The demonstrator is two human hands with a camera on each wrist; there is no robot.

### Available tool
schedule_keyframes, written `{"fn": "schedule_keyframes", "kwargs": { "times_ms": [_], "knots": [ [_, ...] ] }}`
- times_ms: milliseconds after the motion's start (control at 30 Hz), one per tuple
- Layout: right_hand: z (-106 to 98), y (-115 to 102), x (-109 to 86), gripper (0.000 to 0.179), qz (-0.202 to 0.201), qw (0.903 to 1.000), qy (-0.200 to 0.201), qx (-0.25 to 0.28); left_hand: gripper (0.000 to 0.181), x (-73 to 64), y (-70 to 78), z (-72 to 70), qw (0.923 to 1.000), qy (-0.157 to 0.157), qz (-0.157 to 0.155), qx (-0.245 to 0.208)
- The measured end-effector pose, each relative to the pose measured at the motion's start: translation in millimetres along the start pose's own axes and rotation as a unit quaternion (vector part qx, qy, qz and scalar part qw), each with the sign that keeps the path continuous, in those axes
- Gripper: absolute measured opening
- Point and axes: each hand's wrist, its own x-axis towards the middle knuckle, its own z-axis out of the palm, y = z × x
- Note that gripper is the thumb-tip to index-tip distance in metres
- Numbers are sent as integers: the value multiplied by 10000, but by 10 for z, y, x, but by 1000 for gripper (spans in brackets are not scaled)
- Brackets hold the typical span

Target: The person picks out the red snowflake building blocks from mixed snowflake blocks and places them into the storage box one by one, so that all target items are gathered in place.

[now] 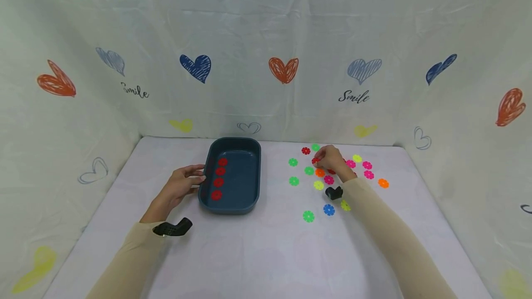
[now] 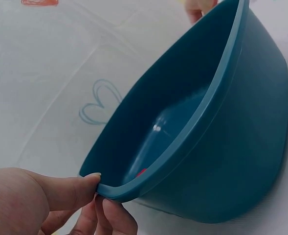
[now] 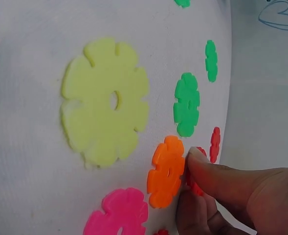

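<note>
My left hand (image 1: 181, 182) pinches the left rim of a dark blue plastic tray (image 1: 244, 176), thumb over the edge and fingers underneath, as the left wrist view shows. Inside the tray several red flower-shaped discs (image 1: 218, 182) lie in a column along its left side. Over on the right, my right hand (image 1: 331, 158) holds a red notched disc (image 3: 197, 188) between thumb and fingers, close over the table and partly hidden by them. Beside those fingertips lies an orange disc (image 3: 166, 171), with a green disc (image 3: 187, 105) and a pale yellow disc (image 3: 106, 104) nearby.
Loose discs in several colours lie around my right hand, among them a blue disc (image 1: 329, 209) and a pink disc (image 1: 367, 165). White cloth covers the table (image 1: 266, 253). A curtain with printed hearts (image 1: 283, 70) hangs behind and at both sides.
</note>
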Motion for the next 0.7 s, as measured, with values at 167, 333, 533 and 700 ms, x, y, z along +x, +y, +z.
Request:
{"fn": "schedule_keyframes", "kwargs": {
  "times_ms": [167,333,533,700],
  "knots": [
    [1,-29,-9,29,-73,9999,-28,-95,55,13,-26,-5,10000,-34,38,-11],
    [-6,-32,-13,25,-333,9993,0,-147,55,19,-36,-15,10000,-31,-20,-14],
    [-11,-44,-22,25,-278,9995,121,-106,54,24,-28,-16,10000,-9,-52,-4],
    [-18,-46,-37,24,-302,9994,142,-85,54,19,-21,6,10000,-2,-54,7]
  ]
}}
